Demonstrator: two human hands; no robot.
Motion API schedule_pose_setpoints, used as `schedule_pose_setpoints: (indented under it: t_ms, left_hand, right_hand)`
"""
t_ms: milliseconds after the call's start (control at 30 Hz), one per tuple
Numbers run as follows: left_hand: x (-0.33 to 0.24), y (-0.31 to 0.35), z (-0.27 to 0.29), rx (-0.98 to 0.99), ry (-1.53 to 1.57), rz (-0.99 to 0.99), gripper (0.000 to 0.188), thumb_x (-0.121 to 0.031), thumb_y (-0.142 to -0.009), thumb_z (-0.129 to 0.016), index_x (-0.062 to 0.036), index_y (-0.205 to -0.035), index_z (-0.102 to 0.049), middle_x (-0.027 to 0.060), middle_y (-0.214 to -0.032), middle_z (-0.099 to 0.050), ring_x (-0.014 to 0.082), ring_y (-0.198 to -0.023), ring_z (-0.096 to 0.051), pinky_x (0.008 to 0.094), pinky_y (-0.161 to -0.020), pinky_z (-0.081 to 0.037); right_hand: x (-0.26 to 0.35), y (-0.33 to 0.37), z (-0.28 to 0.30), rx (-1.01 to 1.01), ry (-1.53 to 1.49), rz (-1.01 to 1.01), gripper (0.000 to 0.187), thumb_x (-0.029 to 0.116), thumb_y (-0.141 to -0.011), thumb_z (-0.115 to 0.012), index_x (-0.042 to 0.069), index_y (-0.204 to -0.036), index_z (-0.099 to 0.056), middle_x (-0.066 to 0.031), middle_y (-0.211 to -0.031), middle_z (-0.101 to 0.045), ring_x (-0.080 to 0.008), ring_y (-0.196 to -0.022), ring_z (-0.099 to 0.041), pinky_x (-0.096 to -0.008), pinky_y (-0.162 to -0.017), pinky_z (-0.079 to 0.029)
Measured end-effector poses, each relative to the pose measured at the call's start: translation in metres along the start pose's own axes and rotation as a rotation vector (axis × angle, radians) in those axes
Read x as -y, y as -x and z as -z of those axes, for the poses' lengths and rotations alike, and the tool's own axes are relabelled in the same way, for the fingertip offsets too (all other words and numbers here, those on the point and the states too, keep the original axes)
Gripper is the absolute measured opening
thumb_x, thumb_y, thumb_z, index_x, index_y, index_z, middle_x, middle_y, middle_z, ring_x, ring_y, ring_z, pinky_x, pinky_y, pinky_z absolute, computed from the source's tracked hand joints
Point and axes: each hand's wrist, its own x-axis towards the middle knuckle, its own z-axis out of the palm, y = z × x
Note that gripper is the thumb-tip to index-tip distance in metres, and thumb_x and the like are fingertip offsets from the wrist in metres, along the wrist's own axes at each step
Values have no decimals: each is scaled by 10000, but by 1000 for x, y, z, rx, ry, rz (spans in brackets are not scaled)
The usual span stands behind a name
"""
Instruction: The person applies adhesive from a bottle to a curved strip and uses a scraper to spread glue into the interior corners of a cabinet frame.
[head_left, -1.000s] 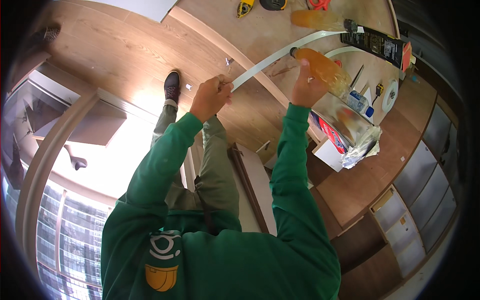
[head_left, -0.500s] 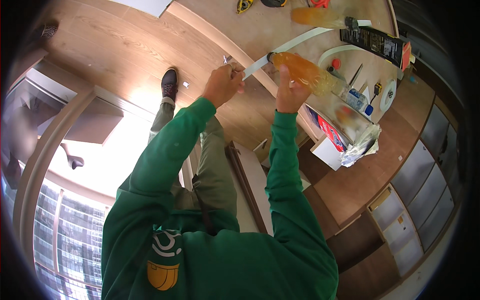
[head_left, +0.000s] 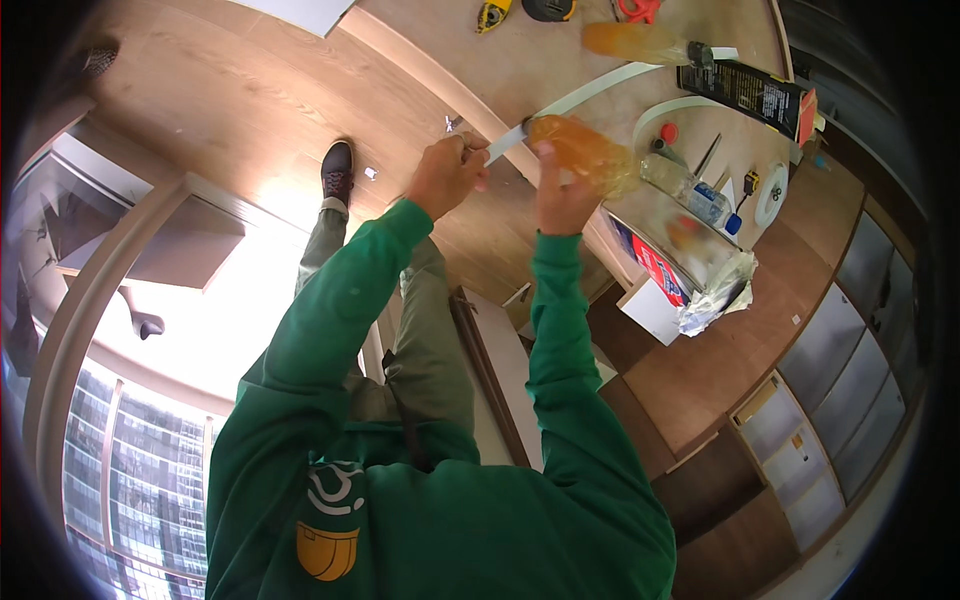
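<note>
Closed fingers of my left hand (head_left: 443, 174) pinch the end of a long white strip (head_left: 588, 92), which runs from there up and right over the worktop (head_left: 450, 60). My right hand (head_left: 566, 202) is wrapped round a soft clear plastic bottle (head_left: 582, 150) of orange-amber liquid. The bottle lies tilted, its dark neck at the strip a little right of my left fingers; whether it touches cannot be made out. A second bottle of amber liquid (head_left: 630, 42) lies on its side near the strip's far end.
On the worktop are red-handled scissors (head_left: 638, 10), a yellow tape measure (head_left: 492, 15), a black box (head_left: 738, 92), a blue-capped clear bottle (head_left: 708, 204), a white tape roll (head_left: 771, 194) and a red cap (head_left: 669, 132). Crumpled wrapping (head_left: 722, 296) lies at the edge. Shelving stands at right.
My right hand has moved the bottle left and slightly down along the strip, toward my left hand. My left hand stays nearly in place, still pinching the strip.
</note>
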Motion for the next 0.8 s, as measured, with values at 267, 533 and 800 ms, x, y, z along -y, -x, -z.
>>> schedule_pose_setpoints:
  t_ms: [267, 533, 800]
  left_hand:
    - [-2, 2, 1, 5, -37, 12, 299, -156, -970, -563, 68, -1156, -631, 99, -827, -706, 152, -709, -721, 265, -673, -560]
    - [-2, 4, 3, 18, -23, -8, 314, -150, -980, -542, 72, -1190, -617, 104, -836, -703, 157, -738, -729, 270, -684, -574]
    - [5, 5, 1, 12, 51, 15, 315, -120, -996, -509, 75, -1226, -600, 137, -907, -701, 176, -769, -734, 254, -716, -590]
  right_hand:
    - [-19, -19, 11, -5, -39, -79, 301, 89, -871, -758, -16, -1133, -653, -112, -1069, -702, -193, -983, -656, -343, -921, -497]
    - [-37, -25, 26, -1, 37, -81, 334, 51, -860, -755, -12, -1159, -620, -127, -1131, -685, -204, -1019, -661, -337, -946, -501]
    - [-3, 8, 14, 41, -162, -113, 313, 30, -850, -756, -23, -1136, -641, -119, -1127, -690, -209, -1053, -647, -343, -957, -488]
